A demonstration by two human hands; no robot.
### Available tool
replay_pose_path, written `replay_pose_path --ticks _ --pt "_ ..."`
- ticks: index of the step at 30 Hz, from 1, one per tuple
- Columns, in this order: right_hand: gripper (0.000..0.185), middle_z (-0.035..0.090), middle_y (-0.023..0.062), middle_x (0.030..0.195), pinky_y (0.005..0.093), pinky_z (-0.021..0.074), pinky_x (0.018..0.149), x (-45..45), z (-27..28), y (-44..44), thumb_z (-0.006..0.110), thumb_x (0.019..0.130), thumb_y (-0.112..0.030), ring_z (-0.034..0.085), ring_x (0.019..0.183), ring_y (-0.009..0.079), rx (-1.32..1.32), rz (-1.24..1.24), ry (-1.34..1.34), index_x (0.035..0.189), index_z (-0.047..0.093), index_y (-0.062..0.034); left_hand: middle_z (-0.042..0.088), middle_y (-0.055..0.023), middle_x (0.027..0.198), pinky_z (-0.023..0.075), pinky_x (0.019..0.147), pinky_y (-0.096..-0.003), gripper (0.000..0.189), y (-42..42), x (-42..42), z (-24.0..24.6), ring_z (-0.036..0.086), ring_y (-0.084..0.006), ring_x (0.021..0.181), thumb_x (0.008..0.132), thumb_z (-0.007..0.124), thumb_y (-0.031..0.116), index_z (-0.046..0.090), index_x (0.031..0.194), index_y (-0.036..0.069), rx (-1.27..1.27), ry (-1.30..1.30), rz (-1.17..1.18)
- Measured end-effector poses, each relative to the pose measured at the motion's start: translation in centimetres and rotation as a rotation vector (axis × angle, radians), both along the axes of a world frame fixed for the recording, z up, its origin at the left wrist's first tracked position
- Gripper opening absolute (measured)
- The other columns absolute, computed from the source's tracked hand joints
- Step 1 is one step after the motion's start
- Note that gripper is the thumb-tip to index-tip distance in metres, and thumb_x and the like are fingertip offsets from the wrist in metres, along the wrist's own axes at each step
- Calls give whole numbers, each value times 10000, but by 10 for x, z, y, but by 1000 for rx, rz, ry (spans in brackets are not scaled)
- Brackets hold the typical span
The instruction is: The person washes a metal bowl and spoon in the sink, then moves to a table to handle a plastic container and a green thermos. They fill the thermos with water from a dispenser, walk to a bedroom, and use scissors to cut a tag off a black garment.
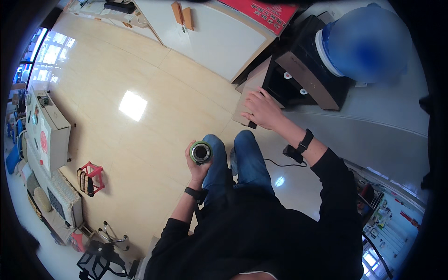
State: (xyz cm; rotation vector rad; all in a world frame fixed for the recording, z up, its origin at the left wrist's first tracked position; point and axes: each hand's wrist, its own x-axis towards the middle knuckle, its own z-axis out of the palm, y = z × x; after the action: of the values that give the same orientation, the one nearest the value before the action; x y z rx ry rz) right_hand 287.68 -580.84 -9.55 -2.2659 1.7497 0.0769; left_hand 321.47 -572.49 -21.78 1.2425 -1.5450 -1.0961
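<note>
My left hand (198, 168) is closed around a green thermos bottle (201, 152), held upright above my left knee with its steel mouth uncovered. Its contents look dark; I cannot tell what is inside. At the right, my right hand (262, 109) is over the lower front part of a brown and black water dispenser (301, 66), with its fingers bent and apart. Whether the fingertips touch the surface is unclear. Two round marks, one red and one blue, show on the dispenser's front. A large blue water bottle (367, 45) sits on its top.
A white cabinet (217, 45) with wooden handles stands ahead, with a red printed box or bag (262, 14) on top. A black cable (285, 164) runs beside my right leg. Far left are a white wheeled cabinet (52, 129), a red stool (93, 177) and a sofa (66, 199).
</note>
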Motion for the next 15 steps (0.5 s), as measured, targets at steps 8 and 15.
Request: replay_pose_path --ticks 8,15 --pt "314 650 116 1158 426 328 1198 -43 10 22 667 907 -306 548 1248 271 -97 152 123 1101 705 -61 520 -165 1437 399 1150 -450 901 19 -6 19 512 -333 1342 700 909 159 421 1450 48 -43 -30 97" --pt "242 675 107 1158 407 349 1176 -78 15 41 561 951 -194 578 1222 262 97 114 326 1068 712 -46 505 -178 1454 409 1153 -473 879 1 24 80 505 -337 1363 725 911 185 420 1441 52 -84 -37 72"
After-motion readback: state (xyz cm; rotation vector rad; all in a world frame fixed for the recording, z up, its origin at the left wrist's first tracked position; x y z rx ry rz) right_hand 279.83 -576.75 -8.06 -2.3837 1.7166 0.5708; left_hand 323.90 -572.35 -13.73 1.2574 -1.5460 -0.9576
